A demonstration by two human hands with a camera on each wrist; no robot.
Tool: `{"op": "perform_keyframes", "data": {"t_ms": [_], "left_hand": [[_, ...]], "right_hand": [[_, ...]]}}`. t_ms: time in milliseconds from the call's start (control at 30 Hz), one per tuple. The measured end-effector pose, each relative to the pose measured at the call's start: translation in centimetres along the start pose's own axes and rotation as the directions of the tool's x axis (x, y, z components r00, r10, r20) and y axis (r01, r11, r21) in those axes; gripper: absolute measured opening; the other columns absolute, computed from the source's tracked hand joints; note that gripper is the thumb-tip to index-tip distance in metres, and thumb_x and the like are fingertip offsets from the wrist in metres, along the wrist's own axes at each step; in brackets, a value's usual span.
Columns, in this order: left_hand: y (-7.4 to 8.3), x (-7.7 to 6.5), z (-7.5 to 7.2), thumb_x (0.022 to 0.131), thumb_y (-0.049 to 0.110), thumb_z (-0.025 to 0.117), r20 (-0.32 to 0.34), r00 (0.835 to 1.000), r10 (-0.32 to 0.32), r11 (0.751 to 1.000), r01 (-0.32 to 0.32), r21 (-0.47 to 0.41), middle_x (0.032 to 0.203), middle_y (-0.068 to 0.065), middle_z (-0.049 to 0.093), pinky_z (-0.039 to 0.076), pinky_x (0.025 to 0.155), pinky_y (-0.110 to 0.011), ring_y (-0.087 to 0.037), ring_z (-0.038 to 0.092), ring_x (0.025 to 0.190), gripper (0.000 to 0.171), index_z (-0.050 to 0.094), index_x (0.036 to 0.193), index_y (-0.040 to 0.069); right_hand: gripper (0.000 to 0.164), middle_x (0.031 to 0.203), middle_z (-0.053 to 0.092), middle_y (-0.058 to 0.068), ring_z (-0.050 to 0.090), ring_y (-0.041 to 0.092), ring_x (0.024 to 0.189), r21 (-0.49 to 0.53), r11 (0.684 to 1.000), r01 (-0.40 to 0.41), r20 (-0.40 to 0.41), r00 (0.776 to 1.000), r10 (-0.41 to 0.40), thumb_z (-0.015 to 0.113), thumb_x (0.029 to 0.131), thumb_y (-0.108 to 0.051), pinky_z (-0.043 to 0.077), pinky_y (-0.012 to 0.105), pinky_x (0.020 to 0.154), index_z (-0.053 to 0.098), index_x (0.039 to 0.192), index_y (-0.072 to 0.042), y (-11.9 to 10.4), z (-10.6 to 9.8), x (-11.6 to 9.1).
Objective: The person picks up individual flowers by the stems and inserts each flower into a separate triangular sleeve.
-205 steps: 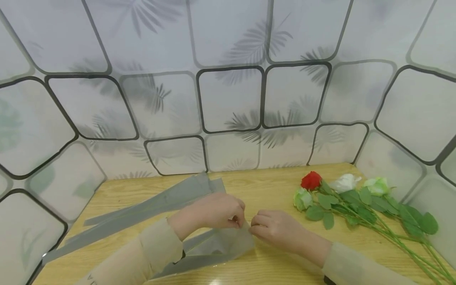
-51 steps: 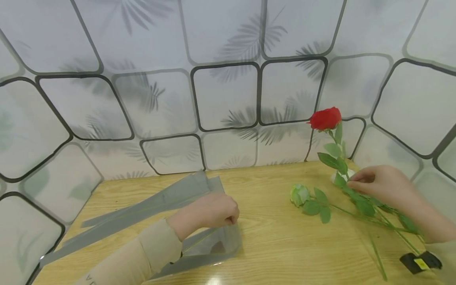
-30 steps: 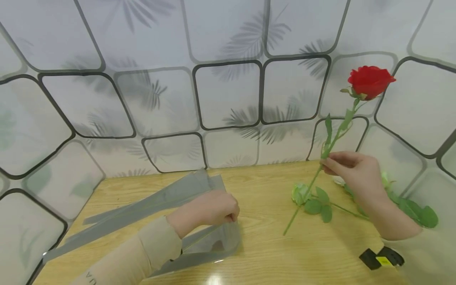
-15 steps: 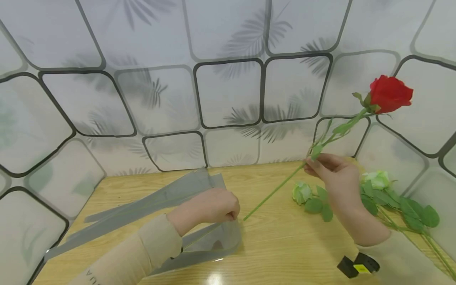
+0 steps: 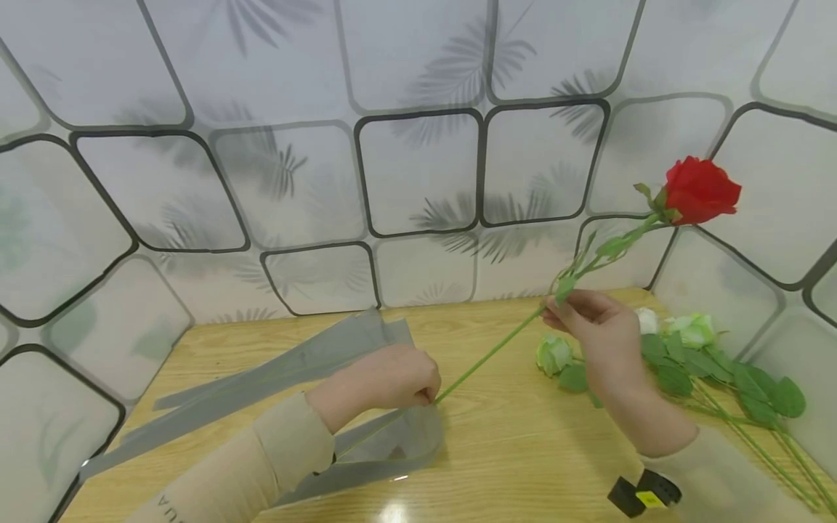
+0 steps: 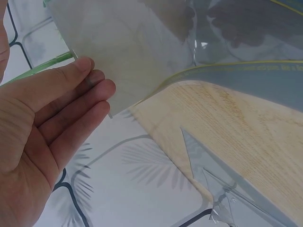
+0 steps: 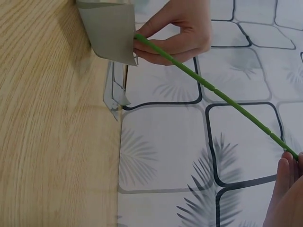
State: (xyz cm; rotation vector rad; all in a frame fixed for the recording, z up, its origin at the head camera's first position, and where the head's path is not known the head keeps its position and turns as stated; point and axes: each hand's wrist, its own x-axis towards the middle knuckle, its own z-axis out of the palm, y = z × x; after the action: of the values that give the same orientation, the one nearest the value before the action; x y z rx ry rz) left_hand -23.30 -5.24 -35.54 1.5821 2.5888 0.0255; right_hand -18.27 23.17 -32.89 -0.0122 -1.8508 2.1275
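Observation:
My left hand pinches the mouth edge of a clear and grey flower sleeve, which lies on the table. In the left wrist view, thumb and fingertips meet at the edge of that sleeve. My right hand pinches a red rose by its stem, just below the leaves. The bloom points up to the right, and the bare green stem slants down to the left. Its lower end is right at the sleeve's mouth, beside my left fingertips; the tip is hidden in the right wrist view.
More grey sleeves lie at the left of the wooden table. On the right lie a light green rose, a white rose and another pale green rose, their leafy stems crossing. A patterned wall covering encloses the table.
My right hand has left the sleeve, lifted the red rose from the other flowers and brought its stem end left to the sleeve's mouth. My left hand stays at the sleeve.

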Motion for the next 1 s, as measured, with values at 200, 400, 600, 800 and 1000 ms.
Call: {"op": "perform_keyframes", "data": {"t_ms": [200,400,600,800,1000], "left_hand": [[0.0,0.1,-0.1,0.088,-0.007,0.069,0.017,1.000,-0.003,1.000,0.004,-0.022,0.067,0.008,0.017,0.014,0.062,-0.025,-0.008,0.014,0.061,0.057,0.024,0.066,0.021],[-0.1,0.1,-0.1,0.093,0.005,0.077,0.010,1.000,0.006,1.000,-0.005,-0.014,0.066,0.011,0.023,0.019,0.060,-0.023,-0.006,0.020,0.061,0.059,0.029,0.064,0.023],[-0.1,0.1,-0.2,0.093,0.003,0.075,0.007,1.000,0.008,1.000,-0.008,-0.023,0.067,0.008,0.017,0.015,0.061,-0.024,-0.007,0.016,0.061,0.061,0.024,0.066,0.022],[-0.1,0.0,-0.4,0.092,0.000,0.073,0.012,1.000,0.008,1.000,-0.007,-0.023,0.066,0.009,0.020,0.015,0.060,-0.024,-0.006,0.017,0.061,0.059,0.026,0.064,0.022],[-0.1,0.1,-0.6,0.095,0.006,0.075,0.018,1.000,0.001,1.000,-0.001,-0.027,0.066,0.009,0.023,0.016,0.059,-0.023,-0.006,0.018,0.061,0.059,0.027,0.065,0.022]], "right_hand": [[0.009,0.084,0.081,-0.011,0.078,0.003,0.076,-0.025,1.000,-0.006,0.001,1.000,0.006,0.075,0.098,-0.009,0.063,0.020,0.083,0.079,0.093,-0.016,0.4,0.2,-0.2],[0.005,0.085,0.081,-0.011,0.078,0.004,0.078,-0.025,1.000,0.005,-0.033,0.999,-0.006,0.075,0.099,-0.011,0.061,0.017,0.085,0.079,0.096,-0.014,0.1,-0.1,0.0],[0.006,0.087,0.081,-0.012,0.078,0.004,0.079,-0.031,1.000,0.007,0.000,1.000,-0.007,0.075,0.099,-0.010,0.061,0.017,0.086,0.079,0.098,-0.013,0.0,-0.1,0.0],[0.009,0.087,0.081,-0.012,0.078,0.004,0.079,-0.066,0.998,0.018,0.016,1.000,-0.016,0.075,0.099,-0.010,0.062,0.019,0.084,0.079,0.094,-0.016,0.7,0.3,-0.3],[0.009,0.089,0.081,-0.014,0.079,0.004,0.080,-0.094,0.996,0.009,0.009,1.000,-0.008,0.074,0.100,-0.009,0.063,0.021,0.085,0.080,0.100,-0.017,1.5,0.9,-0.9]]}}
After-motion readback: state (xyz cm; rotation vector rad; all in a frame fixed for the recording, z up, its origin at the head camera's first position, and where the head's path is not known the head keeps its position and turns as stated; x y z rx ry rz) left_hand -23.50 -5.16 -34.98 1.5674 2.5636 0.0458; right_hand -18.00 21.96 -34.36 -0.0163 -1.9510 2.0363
